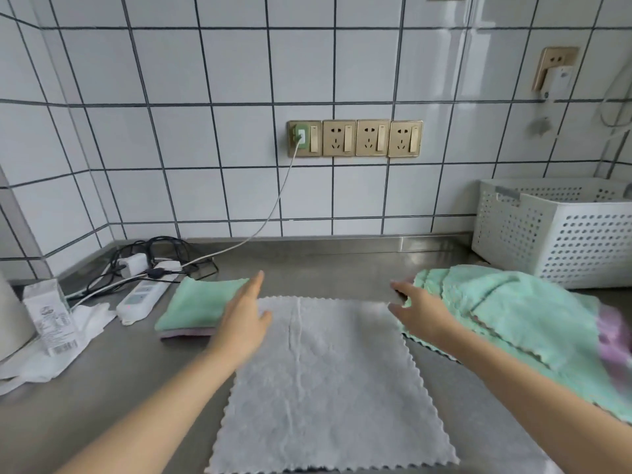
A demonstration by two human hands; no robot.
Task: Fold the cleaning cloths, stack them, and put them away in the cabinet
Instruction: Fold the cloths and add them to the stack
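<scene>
One grey fleecy square cloth with scalloped edges (pixel 328 381) lies flat on the brushed steel bench (pixel 113 378), a crease running down its left third. Two hands over its far corners: left hand (pixel 244 319) at the far-left corner, fingers straight and together, holding nothing; right hand (pixel 422 313) at the far-right corner, fingers loosely spread, tips blurred, nothing gripped as far as I can tell. Folded stack (pixel 196 307) left of the grey cloth: mint layers on top, one lilac layer at the bottom, exact count unclear. Loose heap of mint cloths (pixel 519 319) to the right, several overlapping, lilac showing at its right edge. One white perforated plastic basket (pixel 561 234) behind the heap. Four brass-coloured wall sockets (pixel 355 138) on white tile.
</scene>
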